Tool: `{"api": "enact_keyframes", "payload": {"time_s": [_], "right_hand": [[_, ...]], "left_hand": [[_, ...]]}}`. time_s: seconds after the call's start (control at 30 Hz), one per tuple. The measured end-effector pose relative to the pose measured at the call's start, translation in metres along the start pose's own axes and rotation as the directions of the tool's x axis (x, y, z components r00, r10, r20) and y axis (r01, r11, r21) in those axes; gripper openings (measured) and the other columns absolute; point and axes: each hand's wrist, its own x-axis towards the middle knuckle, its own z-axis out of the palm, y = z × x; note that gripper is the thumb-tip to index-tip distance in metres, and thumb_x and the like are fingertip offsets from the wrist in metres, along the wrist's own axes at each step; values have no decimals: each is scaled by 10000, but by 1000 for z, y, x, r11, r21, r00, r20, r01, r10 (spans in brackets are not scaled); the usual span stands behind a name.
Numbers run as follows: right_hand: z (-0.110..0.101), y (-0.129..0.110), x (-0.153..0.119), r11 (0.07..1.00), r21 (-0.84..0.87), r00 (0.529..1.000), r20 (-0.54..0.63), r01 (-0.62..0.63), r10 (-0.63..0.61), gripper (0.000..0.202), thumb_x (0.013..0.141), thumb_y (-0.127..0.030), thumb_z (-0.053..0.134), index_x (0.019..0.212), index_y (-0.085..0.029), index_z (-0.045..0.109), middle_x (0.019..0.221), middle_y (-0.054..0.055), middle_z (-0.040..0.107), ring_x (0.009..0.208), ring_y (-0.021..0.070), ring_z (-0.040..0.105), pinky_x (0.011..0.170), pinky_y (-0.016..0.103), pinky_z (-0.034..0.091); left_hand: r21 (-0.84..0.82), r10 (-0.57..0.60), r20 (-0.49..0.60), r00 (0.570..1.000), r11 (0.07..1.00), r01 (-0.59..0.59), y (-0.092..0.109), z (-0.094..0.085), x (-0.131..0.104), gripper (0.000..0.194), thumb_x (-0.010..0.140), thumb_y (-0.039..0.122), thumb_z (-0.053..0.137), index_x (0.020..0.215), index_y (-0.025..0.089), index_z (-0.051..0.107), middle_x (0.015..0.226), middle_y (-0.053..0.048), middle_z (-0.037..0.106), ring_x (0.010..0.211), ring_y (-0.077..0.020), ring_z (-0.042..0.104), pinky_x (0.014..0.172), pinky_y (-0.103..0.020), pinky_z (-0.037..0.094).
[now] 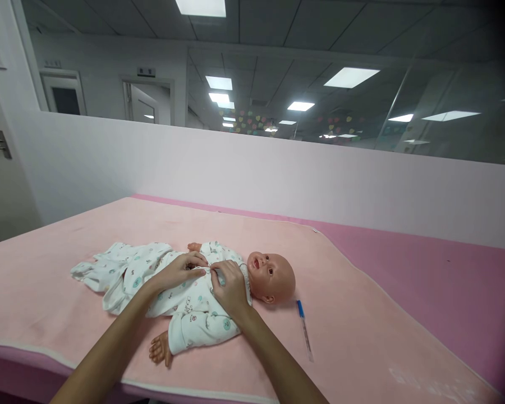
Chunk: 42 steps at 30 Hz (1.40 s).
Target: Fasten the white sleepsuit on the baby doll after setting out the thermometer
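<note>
A baby doll (273,276) in a printed outfit (204,320) is touched at the chest by both hands, left (187,269) and right (229,286).

Whatever the left hand (179,271) and right hand (231,286) pinch on the clothing (193,314) is hidden by their fingers; both forearms (113,342) leave at the bottom edge, the left edge cuts off the door (4,185), and the sign (146,72) is too small to read
</note>
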Motion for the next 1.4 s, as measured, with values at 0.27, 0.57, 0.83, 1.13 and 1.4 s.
{"api": "enact_keyframes", "payload": {"time_s": [0.27, 0.57, 0.83, 1.13, 1.4], "right_hand": [[-2, -1, 0, 999, 22, 1000, 3, -30, 30, 130, 797, -127, 468, 783, -195, 578, 738, 13, 607, 734, 148, 521, 688, 280, 384], [-2, -1, 1, 997, 59, 999, 20, -52, 51, 143, 819, -130, 450, 786, -199, 571, 751, 15, 607, 738, 152, 516, 685, 283, 385], [-4, -4, 1, 999, 31, 1000, 26, -14, 13, 119, 778, -141, 453, 776, -189, 561, 748, 27, 593, 740, 158, 512, 696, 293, 385], [-9, -7, 4, 999, 26, 991, 133, 28, -32, 162, 726, -163, 494, 868, -197, 564, 822, 28, 597, 799, 174, 513, 732, 305, 392], [-5, -5, 1, 999, -36, 996, 83, 41, -38, 150, 795, -148, 453, 863, -198, 578, 785, 20, 604, 753, 149, 520, 692, 284, 388]], "left_hand": [[8, 43, 16, 999, 999, -43, 3, 0, -1, 276, 798, 398, 499, 881, 165, 620, 848, -31, 569, 719, -124, 458, 635, -239, 372], [-25, 32, 61, 998, 999, -31, 4, 0, 0, 287, 799, 427, 480, 883, 172, 583, 875, -25, 541, 773, -139, 459, 681, -245, 375], [-68, 27, 65, 998, 997, -22, 9, 0, -1, 230, 785, 379, 519, 805, 171, 612, 886, -31, 574, 859, -163, 491, 784, -268, 385], [-119, -19, 83, 996, 993, 29, 5, -1, -1, 218, 785, 363, 507, 810, 164, 591, 882, -33, 565, 895, -177, 488, 841, -294, 381], [-68, -36, 32, 999, 997, 38, 5, -1, 0, 299, 791, 409, 491, 791, 140, 623, 755, -32, 576, 753, -157, 497, 699, -267, 402]]}}
